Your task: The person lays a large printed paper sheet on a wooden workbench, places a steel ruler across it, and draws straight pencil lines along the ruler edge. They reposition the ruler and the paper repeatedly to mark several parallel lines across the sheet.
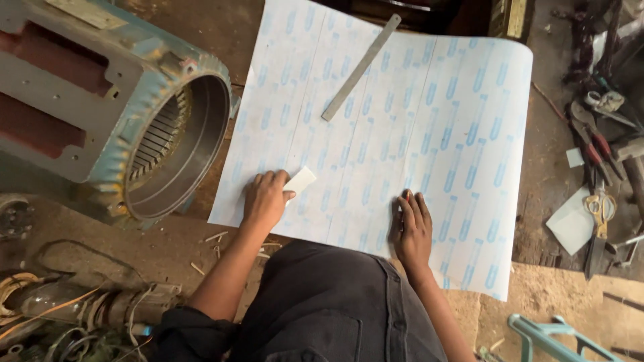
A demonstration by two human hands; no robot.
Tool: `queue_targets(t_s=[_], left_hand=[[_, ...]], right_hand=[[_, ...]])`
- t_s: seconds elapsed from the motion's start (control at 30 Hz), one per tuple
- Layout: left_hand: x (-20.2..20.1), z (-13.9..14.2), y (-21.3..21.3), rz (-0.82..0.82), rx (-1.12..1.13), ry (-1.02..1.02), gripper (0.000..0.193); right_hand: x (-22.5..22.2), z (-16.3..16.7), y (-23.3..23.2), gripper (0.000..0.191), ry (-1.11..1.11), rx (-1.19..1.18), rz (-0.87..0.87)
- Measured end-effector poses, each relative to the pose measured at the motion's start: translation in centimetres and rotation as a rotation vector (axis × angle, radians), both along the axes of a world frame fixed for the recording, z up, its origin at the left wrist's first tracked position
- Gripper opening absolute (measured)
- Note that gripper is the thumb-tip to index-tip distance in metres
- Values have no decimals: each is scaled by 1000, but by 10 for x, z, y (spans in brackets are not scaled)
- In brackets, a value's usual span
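A large white sheet (429,121) printed with pale blue marks lies flat on the workbench. My left hand (265,199) rests on its near left part and pinches a small white card (301,179) against it. My right hand (411,228) presses flat on the sheet's near middle, fingers together, holding nothing. A long steel ruler (360,68) lies diagonally on the far part of the sheet, away from both hands. My dark trousers (335,302) fill the bottom centre.
A big electric motor housing (114,114) with its open stator bore sits at the left, touching the sheet's edge. Pliers, scissors (602,209) and paper scraps lie at the right. Tangled wires (60,308) crowd the lower left; a teal frame (543,335) stands at lower right.
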State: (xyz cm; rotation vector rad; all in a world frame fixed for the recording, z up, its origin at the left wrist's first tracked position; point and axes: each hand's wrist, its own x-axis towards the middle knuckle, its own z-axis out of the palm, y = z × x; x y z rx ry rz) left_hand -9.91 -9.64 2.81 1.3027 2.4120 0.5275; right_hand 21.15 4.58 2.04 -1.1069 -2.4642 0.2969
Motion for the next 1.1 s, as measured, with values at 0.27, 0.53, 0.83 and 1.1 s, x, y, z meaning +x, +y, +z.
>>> queue_targets(t_s=[0.27,0.53,0.83,1.1], left_hand=[[15,-3,58,-92,157,-32,22],[58,-4,91,-287,136,-48,14],[119,-8,60,-257,262,164,25],[157,-15,36,-193,221,228,35]], right_hand=[[12,8,8,33,-49,-42,81],[29,10,20,33,-4,-108,148],[41,8,35,32,41,-151,207],[51,5,37,34,13,-153,256]])
